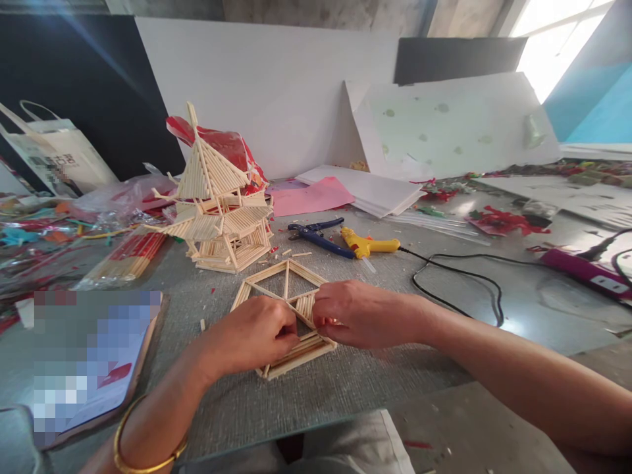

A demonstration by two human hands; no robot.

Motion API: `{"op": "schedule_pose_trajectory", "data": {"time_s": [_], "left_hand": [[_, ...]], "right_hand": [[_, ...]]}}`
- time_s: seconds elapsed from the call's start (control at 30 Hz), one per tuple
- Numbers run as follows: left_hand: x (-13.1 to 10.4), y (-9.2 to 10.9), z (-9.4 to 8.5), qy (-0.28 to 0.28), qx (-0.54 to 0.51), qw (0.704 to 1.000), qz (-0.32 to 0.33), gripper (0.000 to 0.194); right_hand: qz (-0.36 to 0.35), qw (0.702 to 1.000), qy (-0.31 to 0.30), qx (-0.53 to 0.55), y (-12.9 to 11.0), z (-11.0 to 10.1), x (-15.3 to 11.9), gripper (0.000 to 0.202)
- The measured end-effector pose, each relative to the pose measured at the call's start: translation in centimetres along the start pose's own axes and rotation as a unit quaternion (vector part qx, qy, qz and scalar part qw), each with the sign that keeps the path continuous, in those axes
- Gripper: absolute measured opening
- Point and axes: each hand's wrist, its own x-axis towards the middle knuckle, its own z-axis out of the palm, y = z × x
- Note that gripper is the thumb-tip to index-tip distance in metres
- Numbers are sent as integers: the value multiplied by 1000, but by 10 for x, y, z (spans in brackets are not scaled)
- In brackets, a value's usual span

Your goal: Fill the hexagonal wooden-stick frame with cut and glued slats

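Observation:
A six-sided wooden stick frame with inner spokes lies flat on the grey table, and some of its triangular sections are filled with sticks. Over its left side bends my left hand, fingers closed at the inner sticks near the front. My right hand pinches at the right side of the frame. What lies between the fingertips of either hand is hidden. Behind the frame stands a stick-built pagoda model with a pointed roof and a tiered body.
Blue-handled pliers and a yellow glue gun with a black cord lie behind the frame. A tablet is at the left. Bagged sticks lie beside the pagoda. A purple power strip sits at the right.

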Motion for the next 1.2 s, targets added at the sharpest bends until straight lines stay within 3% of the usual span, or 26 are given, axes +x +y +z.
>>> {"op": "schedule_pose_trajectory", "data": {"time_s": [0.57, 0.8, 0.93, 1.1, 1.2], "left_hand": [[0, -2, 2, 5, -7, 1000, 5, 20], [5, 7, 2, 87, -53, 995, -5, 18], [10, 12, 5, 112, -77, 990, -25, 17], [15, 16, 10, 195, -101, 975, -40, 16], [18, 17, 13, 215, -122, 968, -45, 16]], "right_hand": [[-36, 999, -16, -16, 3, -3, 1, 19], [-43, 999, 8, -12, 4, -3, 0, 15], [-21, 998, 26, -62, 10, -2, -4, 17], [-36, 990, 80, -114, 17, -4, -8, 20], [-32, 988, 94, -118, 14, -6, -8, 19]]}}
